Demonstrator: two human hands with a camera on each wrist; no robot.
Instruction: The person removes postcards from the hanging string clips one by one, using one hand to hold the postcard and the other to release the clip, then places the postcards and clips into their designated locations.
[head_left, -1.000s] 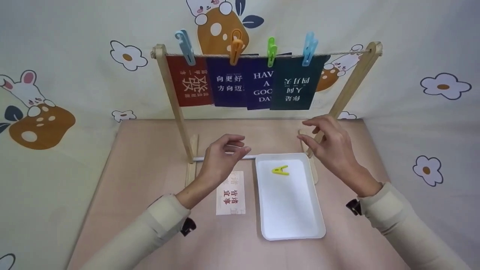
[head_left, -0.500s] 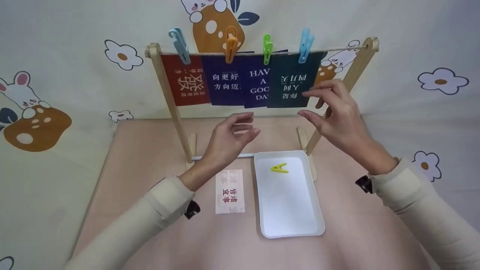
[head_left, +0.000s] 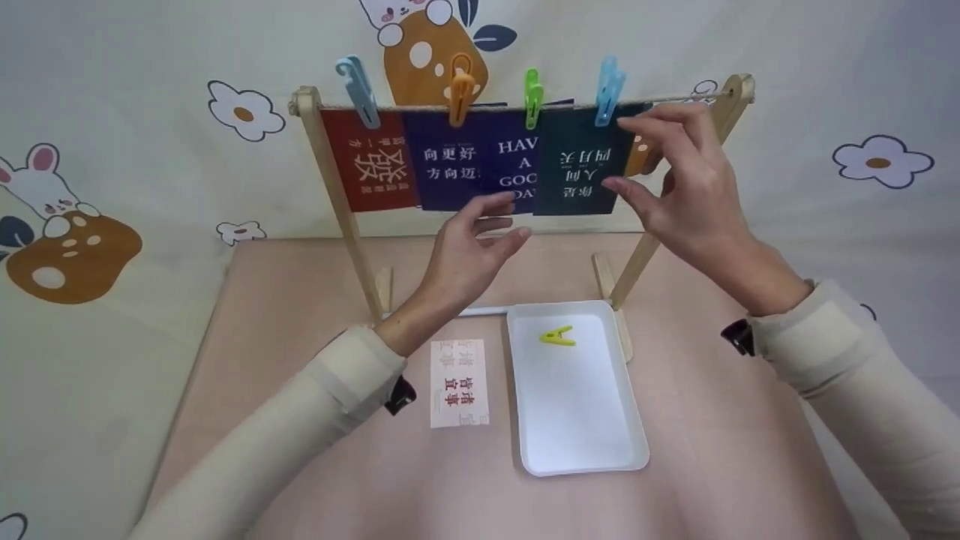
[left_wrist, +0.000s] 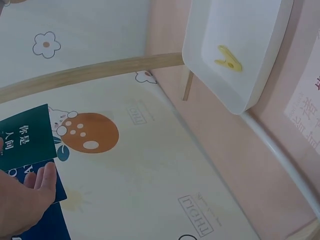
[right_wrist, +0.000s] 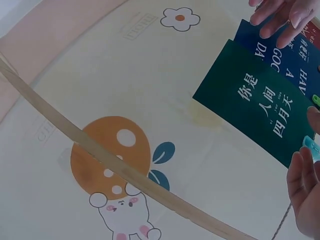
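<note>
My right hand (head_left: 694, 187) is raised at the right edge of a dark green card (head_left: 574, 165), thumb and fingers spread apart. A light blue clothespin (head_left: 609, 90) fixes that card to a cord. Lower down, my left hand (head_left: 472, 251) has loosely bent fingers, its fingertips overlapping the bottom of a purple "HAVE A GOOD DAY" card (head_left: 510, 154) in the head view. A green clothespin (head_left: 533, 97) holds the purple card. Further left hang a dark blue card (head_left: 450, 169) under an orange clothespin (head_left: 460, 90) and a red card (head_left: 371, 165) under another blue clothespin (head_left: 358, 94).
The cord runs between two wooden posts (head_left: 341, 184) of a stand. On the table (head_left: 300, 375), a white tray (head_left: 581, 420) contains a yellow clothespin (head_left: 557, 337). Beside the tray lies a pale card with red characters (head_left: 459, 384). Patterned cloth surrounds the table.
Both hands have risen from above the table toward the hanging cards. The right hand has come up to the green card's edge, the left to the purple card's lower edge.
</note>
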